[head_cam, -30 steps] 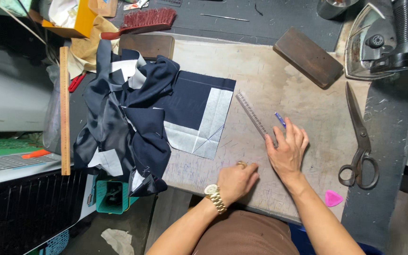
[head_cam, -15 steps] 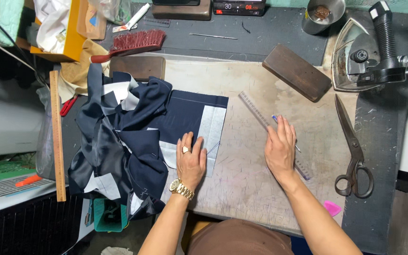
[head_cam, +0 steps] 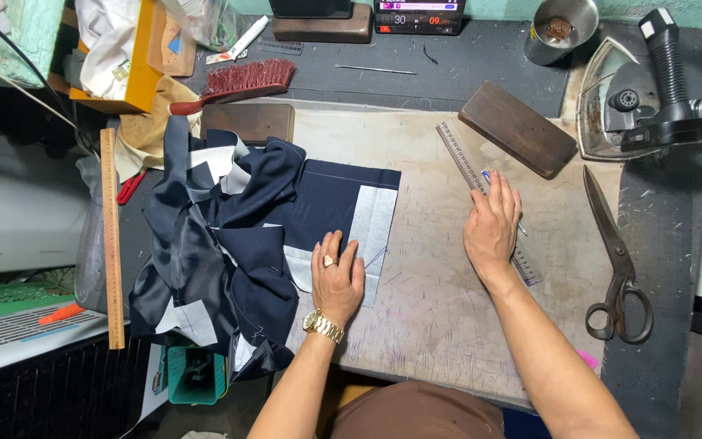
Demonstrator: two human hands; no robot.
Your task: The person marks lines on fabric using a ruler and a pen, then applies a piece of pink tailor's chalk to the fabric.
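My left hand (head_cam: 338,278) lies flat, fingers spread, on the lower edge of a navy fabric piece (head_cam: 336,205) with a pale grey interfacing strip (head_cam: 372,223). It wears a ring and a gold watch. My right hand (head_cam: 492,226) rests palm down on a clear ruler (head_cam: 461,159) that runs diagonally across the worn work board (head_cam: 440,317). A blue pen (head_cam: 522,229) shows just beside its fingers. A heap of navy garment pieces (head_cam: 217,244) lies left of the flat piece.
Large black scissors (head_cam: 617,264) lie at the right, with an iron (head_cam: 639,93) behind them. A dark wooden block (head_cam: 517,128) sits near the ruler's far end. A red brush (head_cam: 241,83), a wooden ruler (head_cam: 110,236) and a metal cup (head_cam: 561,29) surround the board.
My left hand has moved from the board's near edge left onto the navy fabric and now presses it flat. My right hand stays on the clear ruler.
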